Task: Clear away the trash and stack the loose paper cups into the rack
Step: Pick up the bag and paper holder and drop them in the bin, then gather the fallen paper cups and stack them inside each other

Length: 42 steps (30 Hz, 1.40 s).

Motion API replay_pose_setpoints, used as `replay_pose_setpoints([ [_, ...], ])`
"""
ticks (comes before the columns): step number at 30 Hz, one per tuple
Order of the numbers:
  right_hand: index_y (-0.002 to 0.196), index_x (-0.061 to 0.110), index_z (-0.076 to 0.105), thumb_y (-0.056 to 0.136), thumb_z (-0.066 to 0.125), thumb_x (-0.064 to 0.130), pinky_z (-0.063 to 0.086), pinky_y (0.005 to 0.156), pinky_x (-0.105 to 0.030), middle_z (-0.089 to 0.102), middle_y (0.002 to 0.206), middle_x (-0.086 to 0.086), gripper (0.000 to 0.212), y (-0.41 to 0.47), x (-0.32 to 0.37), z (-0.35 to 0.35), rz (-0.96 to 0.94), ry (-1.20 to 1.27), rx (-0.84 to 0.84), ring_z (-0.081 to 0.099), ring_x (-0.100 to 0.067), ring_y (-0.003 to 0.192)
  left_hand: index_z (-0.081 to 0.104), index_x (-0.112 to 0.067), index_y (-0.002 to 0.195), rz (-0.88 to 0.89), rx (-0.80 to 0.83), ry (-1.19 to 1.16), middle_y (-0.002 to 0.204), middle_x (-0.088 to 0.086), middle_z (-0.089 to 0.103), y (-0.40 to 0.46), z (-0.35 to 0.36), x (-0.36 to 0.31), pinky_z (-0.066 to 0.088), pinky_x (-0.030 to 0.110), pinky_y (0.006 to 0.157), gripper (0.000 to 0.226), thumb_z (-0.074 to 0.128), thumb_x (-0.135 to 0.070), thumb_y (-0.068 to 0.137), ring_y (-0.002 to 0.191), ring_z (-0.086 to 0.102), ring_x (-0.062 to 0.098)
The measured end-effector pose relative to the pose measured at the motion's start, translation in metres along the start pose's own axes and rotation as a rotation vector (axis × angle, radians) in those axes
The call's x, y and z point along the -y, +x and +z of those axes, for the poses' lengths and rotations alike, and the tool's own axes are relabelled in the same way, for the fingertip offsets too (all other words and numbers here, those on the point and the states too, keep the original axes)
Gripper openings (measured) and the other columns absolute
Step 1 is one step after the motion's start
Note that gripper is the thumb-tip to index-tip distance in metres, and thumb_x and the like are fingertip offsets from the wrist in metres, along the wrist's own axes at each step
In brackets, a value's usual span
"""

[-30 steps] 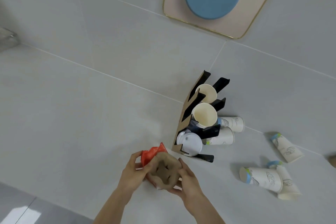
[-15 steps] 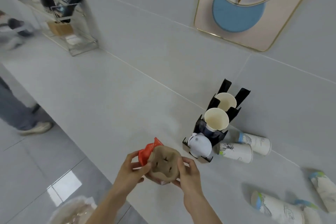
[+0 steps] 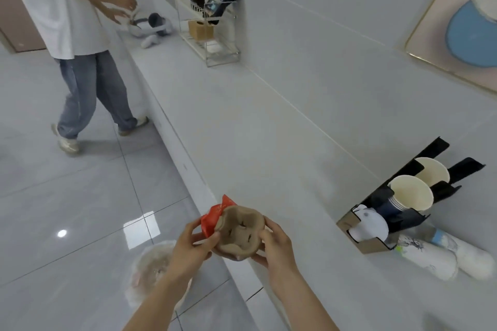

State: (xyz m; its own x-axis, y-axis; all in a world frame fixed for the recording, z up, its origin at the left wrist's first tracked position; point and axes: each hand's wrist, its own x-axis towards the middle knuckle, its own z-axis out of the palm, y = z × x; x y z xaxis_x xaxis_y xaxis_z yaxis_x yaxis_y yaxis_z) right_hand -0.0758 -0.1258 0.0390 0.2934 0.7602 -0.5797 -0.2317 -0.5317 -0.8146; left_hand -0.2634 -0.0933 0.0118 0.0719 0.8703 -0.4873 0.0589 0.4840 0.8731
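Both hands hold a bundle of trash over the counter's front edge: a crumpled brown pulp cup carrier [image 3: 239,234] with a red wrapper [image 3: 212,219] pressed behind it. My left hand [image 3: 192,246] grips the left side and the wrapper; my right hand [image 3: 274,244] grips the right side. A black and cardboard cup rack [image 3: 392,204] stands at the right by the wall, with cream paper cups [image 3: 411,196] and a white lid [image 3: 369,226] in it. Two printed paper cups [image 3: 430,258] lie on their sides just right of the rack.
A bin lined with a translucent bag [image 3: 153,274] sits on the floor below my left forearm. Another person [image 3: 78,32] in a white shirt and jeans stands at the far left by the counter. A wire shelf with coffee goods [image 3: 208,24] stands at the counter's far end.
The view has swung left and away from the wall, bringing the floor, the bin and the other person into sight. My hands keep the same hold on the carrier and wrapper.
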Motion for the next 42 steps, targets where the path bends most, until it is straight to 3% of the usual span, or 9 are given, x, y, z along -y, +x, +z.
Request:
replay_pose_setpoints([
  [5,0.121,0.024,0.061,0.097,0.059,0.013,0.064,0.075,-0.039,0.076,0.112,-0.014,0.027,0.008,-0.008,0.075,0.006,-0.055,0.032,0.074,-0.03,0.104,0.054,-0.038,0.13,-0.026,-0.095,-0.041,0.116,0.001,0.07,0.01,-0.071,0.013,0.058,0.042,0.088,0.054,0.079,-0.037,0.083,0.103,0.069,0.021],
  [9,0.117,0.023,0.064,0.096,0.065,0.02,0.062,0.091,-0.052,0.078,0.108,-0.013,0.021,0.007,-0.023,0.137,0.03,-0.108,0.094,0.076,-0.03,0.1,0.054,-0.035,0.132,-0.058,-0.193,-0.06,0.115,0.002,0.071,0.014,-0.129,0.032,0.057,0.03,0.074,0.054,0.078,-0.035,0.083,0.101,0.07,0.017],
  [18,0.119,0.029,0.065,0.094,0.07,0.031,0.063,0.088,-0.042,0.076,0.117,-0.009,0.026,0.015,-0.063,0.227,0.103,-0.222,0.148,0.074,-0.026,0.106,0.052,-0.037,0.128,-0.17,-0.294,-0.09,0.124,0.003,0.067,0.02,-0.205,0.072,0.054,0.042,0.094,0.05,0.076,-0.032,0.085,0.11,0.064,0.019],
  [22,0.152,0.028,0.044,0.097,0.062,0.043,0.042,0.11,-0.036,0.054,0.15,-0.003,0.06,0.015,-0.066,0.245,0.105,-0.404,0.166,0.051,-0.023,0.138,0.024,-0.025,0.156,-0.24,-0.342,0.083,0.152,0.01,0.047,0.029,-0.222,0.079,0.044,0.04,0.103,0.085,0.069,-0.046,0.088,0.131,0.052,0.03],
  [26,0.159,0.029,0.029,0.1,0.052,0.051,0.028,0.12,-0.035,0.033,0.165,0.0,0.068,0.02,-0.069,0.241,-0.008,-0.627,0.188,0.028,-0.021,0.152,0.01,-0.023,0.159,-0.288,-0.418,0.365,0.161,0.017,0.028,0.038,-0.243,0.085,0.036,0.052,0.112,0.094,0.058,-0.06,0.088,0.144,0.035,0.037],
  [30,0.161,0.034,0.018,0.095,0.041,0.068,0.02,0.127,-0.042,0.015,0.172,-0.002,0.077,0.025,-0.065,0.23,-0.161,-0.962,0.177,0.012,-0.02,0.158,0.013,-0.023,0.159,-0.148,-0.458,0.686,0.165,0.017,0.021,0.047,-0.253,0.068,0.023,0.052,0.12,0.089,0.05,-0.065,0.089,0.15,0.024,0.036],
  [35,0.163,0.034,0.007,0.076,-0.003,0.084,0.0,0.13,-0.047,-0.004,0.173,-0.007,0.101,0.027,-0.042,0.214,-0.527,-1.433,0.064,-0.008,-0.027,0.159,0.013,-0.029,0.159,0.18,-0.479,0.933,0.169,0.009,0.01,0.062,-0.238,0.035,-0.001,0.05,0.124,0.09,0.033,-0.076,0.084,0.155,0.005,0.03],
  [38,0.163,0.032,0.014,0.089,0.01,0.079,-0.005,0.127,-0.05,-0.002,0.173,-0.01,0.087,0.029,-0.029,0.203,-0.683,-1.506,-0.041,-0.008,-0.029,0.159,0.012,-0.032,0.159,0.349,-0.432,1.064,0.169,0.006,0.009,0.071,-0.221,0.016,-0.005,0.051,0.125,0.091,0.025,-0.079,0.082,0.156,0.001,0.029],
  [42,0.161,0.028,0.026,0.093,0.015,0.076,0.003,0.124,-0.054,0.01,0.171,-0.013,0.084,0.028,-0.013,0.183,-0.74,-1.537,-0.161,0.002,-0.033,0.159,0.012,-0.033,0.159,0.512,-0.355,1.174,0.169,0.005,0.007,0.084,-0.193,-0.008,-0.006,0.053,0.124,0.089,0.029,-0.079,0.085,0.156,-0.003,0.029],
])
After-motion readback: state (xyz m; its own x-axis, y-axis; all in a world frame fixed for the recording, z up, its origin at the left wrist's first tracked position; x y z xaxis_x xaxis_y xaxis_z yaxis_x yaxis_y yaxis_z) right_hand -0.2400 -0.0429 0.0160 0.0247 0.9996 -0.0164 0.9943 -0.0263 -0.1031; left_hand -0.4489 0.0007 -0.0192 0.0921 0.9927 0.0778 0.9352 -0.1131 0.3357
